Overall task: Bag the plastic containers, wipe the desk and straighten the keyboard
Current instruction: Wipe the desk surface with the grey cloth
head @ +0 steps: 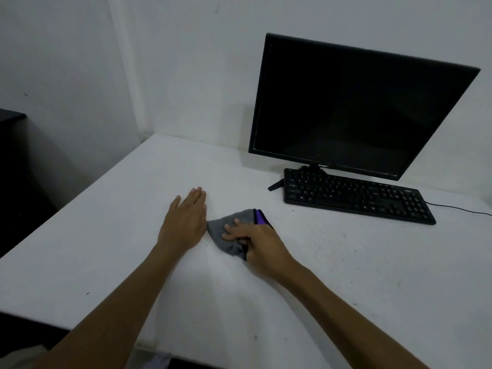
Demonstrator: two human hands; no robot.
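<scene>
A grey cloth [223,233] with a purple and black edge lies bunched on the white desk [106,249]. My right hand [255,241] presses down on it, fingers curled into the fabric. My left hand [186,222] rests flat on the desk just left of the cloth, fingers together and extended, holding nothing. A black keyboard [356,198] sits at the back right in front of the monitor, angled slightly to the desk edge. No plastic containers or bag are in view.
A black monitor [359,107] stands at the back right against the white wall. A thin cable [458,209] runs right from the keyboard. The desk's left edge drops off beside dark furniture [10,155]. Small dark specks dot the desk surface.
</scene>
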